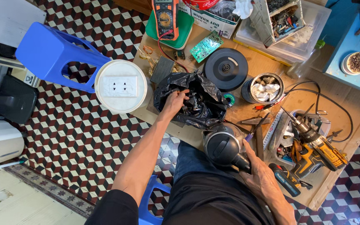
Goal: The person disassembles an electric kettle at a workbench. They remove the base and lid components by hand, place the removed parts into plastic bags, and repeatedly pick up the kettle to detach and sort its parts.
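Your right hand (263,179) lies nearest you, at the front edge of the worktop (267,66), with its fingers curled closed around the black handle of the kettle (223,146). The kettle rests tilted against your lap and the worktop edge, dark lid towards the camera. Just right of that hand lie a black-handled tool (286,180) and, in a tray beyond it, a yellow cordless drill (317,146). Judged from this pose, you are steadying the kettle while searching for a part. Your left hand (175,102) reaches further out, into the open mouth of the black plastic bag (192,104) at mid-worktop; the fingers are bent and buried in the folds, so whether they grip anything cannot be told. The next move calls for a firm pinch on whatever you locate inside, and a clean lift clear of the loose plastic, with the kettle kept still. Beyond the bag sit the round black kettle base (226,68) and a tin can (264,88); further still, a green circuit board (206,46) and an orange multimeter (166,18).
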The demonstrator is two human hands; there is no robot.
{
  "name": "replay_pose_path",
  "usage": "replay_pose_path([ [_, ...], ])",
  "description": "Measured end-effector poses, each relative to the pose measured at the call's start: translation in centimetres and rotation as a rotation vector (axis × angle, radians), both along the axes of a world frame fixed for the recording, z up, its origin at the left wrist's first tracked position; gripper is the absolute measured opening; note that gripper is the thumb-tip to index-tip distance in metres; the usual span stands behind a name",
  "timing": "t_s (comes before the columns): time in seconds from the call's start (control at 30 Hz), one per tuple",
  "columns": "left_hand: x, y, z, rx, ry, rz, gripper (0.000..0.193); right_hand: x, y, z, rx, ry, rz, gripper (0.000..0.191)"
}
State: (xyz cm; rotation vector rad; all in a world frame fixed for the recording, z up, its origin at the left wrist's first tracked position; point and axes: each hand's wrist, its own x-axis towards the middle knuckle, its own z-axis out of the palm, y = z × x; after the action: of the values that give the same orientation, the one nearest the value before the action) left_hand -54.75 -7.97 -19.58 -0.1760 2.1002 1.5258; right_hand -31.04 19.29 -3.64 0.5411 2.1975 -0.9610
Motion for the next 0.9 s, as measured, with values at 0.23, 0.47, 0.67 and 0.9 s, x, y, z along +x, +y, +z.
replay_pose_path([
  [0.23, -0.5, 1.1, -3.8, -0.210, -0.091, -0.033, 0.054, 0.1, -0.1, 0.2, 0.017, 0.000, -0.024, 0.105],
  [0.47, 1.8, 2.1, -3.7, -0.479, 0.243, -0.019, 0.054, 1.8, 0.0, -1.3, -0.090, 0.376, -0.017, 0.098],
  [0.67, 5.3, 1.9, -0.7, -0.289, 0.530, -0.041, 0.037, 2.6, -0.3, -2.7, -0.085, 0.428, -0.036, 0.088],
  [0.9, 4.5, 3.3, 3.7, -0.370, 0.590, -0.183, 0.043, 2.4, -0.3, -2.8, -0.066, 0.198, -0.151, 0.088],
])
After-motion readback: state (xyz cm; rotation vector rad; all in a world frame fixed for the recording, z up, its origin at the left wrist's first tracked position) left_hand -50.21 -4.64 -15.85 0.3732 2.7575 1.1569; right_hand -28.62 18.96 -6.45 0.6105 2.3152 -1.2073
